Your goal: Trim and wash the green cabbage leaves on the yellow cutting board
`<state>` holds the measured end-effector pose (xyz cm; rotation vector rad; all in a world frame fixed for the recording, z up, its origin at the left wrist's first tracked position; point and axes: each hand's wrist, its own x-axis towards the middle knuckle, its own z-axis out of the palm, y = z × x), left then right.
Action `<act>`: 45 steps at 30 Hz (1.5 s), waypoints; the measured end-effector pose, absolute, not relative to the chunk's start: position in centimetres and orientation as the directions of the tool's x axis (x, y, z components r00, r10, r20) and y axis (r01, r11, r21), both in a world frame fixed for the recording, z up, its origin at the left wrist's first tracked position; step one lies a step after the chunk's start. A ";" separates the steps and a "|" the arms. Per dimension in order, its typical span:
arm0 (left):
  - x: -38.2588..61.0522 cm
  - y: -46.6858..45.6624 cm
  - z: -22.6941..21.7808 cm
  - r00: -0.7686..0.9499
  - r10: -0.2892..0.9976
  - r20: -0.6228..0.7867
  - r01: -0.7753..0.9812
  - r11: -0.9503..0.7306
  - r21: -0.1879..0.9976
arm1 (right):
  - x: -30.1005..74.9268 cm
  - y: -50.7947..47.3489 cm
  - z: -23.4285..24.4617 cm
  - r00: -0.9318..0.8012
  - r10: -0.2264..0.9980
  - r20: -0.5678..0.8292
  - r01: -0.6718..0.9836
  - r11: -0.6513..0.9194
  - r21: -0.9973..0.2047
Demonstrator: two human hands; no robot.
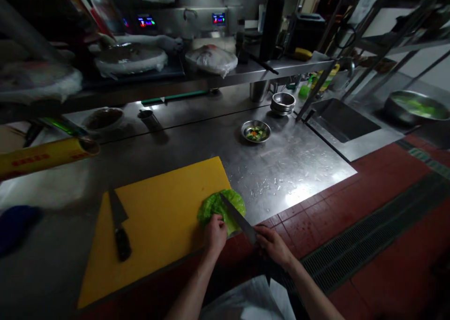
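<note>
A crinkled green lettuce leaf lies at the near right corner of a yellow plastic cutting board. My left hand grips the leaf's near edge with its fingers. My right hand is shut around the handle of a chef's knife, whose steel blade rests across the leaf. A second knife with a black handle lies on the board's left side, its blade pointing away from me.
The steel counter holds a small bowl of chopped vegetables and stacked steel bowls. A film roll lies left. A sink and a pot of greens stand right. A steel shelf overhangs the counter.
</note>
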<state>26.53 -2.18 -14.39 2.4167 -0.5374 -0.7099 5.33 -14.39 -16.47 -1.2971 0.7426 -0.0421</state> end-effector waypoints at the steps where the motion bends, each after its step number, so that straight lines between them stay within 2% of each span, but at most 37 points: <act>1: 26.4 -2.6 -14.1 0.791 -0.475 -0.385 -0.190 -0.789 0.584 | 5.5 -15.7 -16.6 0.795 -0.384 -0.469 -0.381 0.285 -0.879; 8: 24.7 -6.2 -11.8 0.878 -0.137 -0.458 0.002 -0.957 0.291 | 5.1 -26.5 -15.2 0.887 -0.069 -0.458 -0.447 0.129 -0.885; 11: 23.5 -7.1 -12.0 0.912 -0.039 -0.408 0.058 -0.973 0.223 | 5.8 -30.7 -13.1 0.920 0.010 -0.391 -0.390 -0.052 -0.919; 13: 22.7 -7.1 -12.8 0.936 -0.008 -0.351 0.087 -0.963 0.255 | 6.2 -32.8 -12.0 0.935 0.043 -0.352 -0.335 -0.223 -0.916; 15: 22.0 -6.9 -13.7 0.956 0.018 -0.292 0.134 -0.913 0.384 | 6.3 -34.3 -11.8 0.945 0.053 -0.323 -0.272 -0.418 -0.867; 18: 21.2 -6.5 -15.1 0.968 0.090 -0.235 0.212 -0.795 0.568 | 6.2 -36.0 -13.2 0.970 0.070 -0.232 -0.121 -0.692 -0.712; 21: 20.7 -6.4 -15.7 0.965 0.160 -0.207 0.257 -0.735 0.628 | 6.1 -37.0 -15.0 0.984 0.142 -0.106 0.061 -0.834 -0.549; 24: 20.1 -6.6 -15.7 0.962 0.206 -0.182 0.274 -0.699 0.660 | 6.4 -37.5 -15.8 0.978 0.205 -0.025 0.172 -0.876 -0.450; 28: 19.3 -6.8 -15.6 0.968 0.205 -0.143 0.244 -0.653 0.717 | 7.1 -37.3 -15.9 0.969 0.244 0.044 0.242 -0.894 -0.376; 36: 19.3 -6.7 -16.3 0.976 0.162 -0.147 0.218 -0.665 0.715 | 7.9 -36.1 -17.4 0.964 0.206 0.169 0.252 -0.910 -0.329; 41: 19.4 -6.7 -16.2 0.978 0.156 -0.138 0.207 -0.669 0.713 | 8.9 -36.2 -18.9 0.935 0.239 0.262 0.313 -0.905 -0.290; 45: 19.4 -6.9 -15.8 0.976 0.168 -0.136 0.214 -0.669 0.711 | 11.4 -35.4 -19.6 0.936 0.238 0.258 0.315 -0.895 -0.316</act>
